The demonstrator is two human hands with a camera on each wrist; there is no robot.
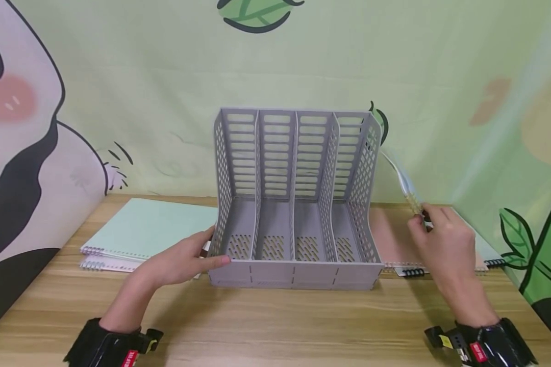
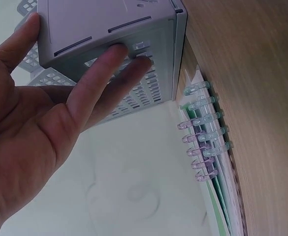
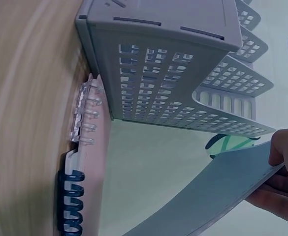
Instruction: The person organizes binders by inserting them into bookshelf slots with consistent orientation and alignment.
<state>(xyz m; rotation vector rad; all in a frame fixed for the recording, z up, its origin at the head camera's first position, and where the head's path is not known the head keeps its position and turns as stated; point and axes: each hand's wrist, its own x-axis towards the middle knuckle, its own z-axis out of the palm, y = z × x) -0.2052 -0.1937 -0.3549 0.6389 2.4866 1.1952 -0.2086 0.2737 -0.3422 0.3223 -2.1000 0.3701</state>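
You appear to be at the step of bringing one loose notebook (image 3: 217, 184) up beside the rack (image 1: 271, 276) while your other hand braces the rack. The notebook is off the bench (image 1: 275, 326) at the rack's 3 o'clock, slanting up toward 11 o'clock, just beside the rack's right side; whether the two touch, you cannot tell.

Your right hand (image 1: 445, 239) pinches its lower end, thumb against one face and fingers against the other, a narrow hold. The next move probably calls for a steady pinch and a firm wrist, since the thin free end could bend or catch on the rack's edge.

Your left hand (image 1: 176, 262) sits at the rack's 8 o'clock corner, thumb on the front, fingers fairly straight along the outer side, steadying rather than gripping. That forearm comes in from 7 o'clock; the right one comes from 5, pointing toward 11.

Mint notebooks (image 1: 160, 224) lie flat at 9 o'clock; a pink notebook (image 1: 390, 229) lies between 3 and 4.
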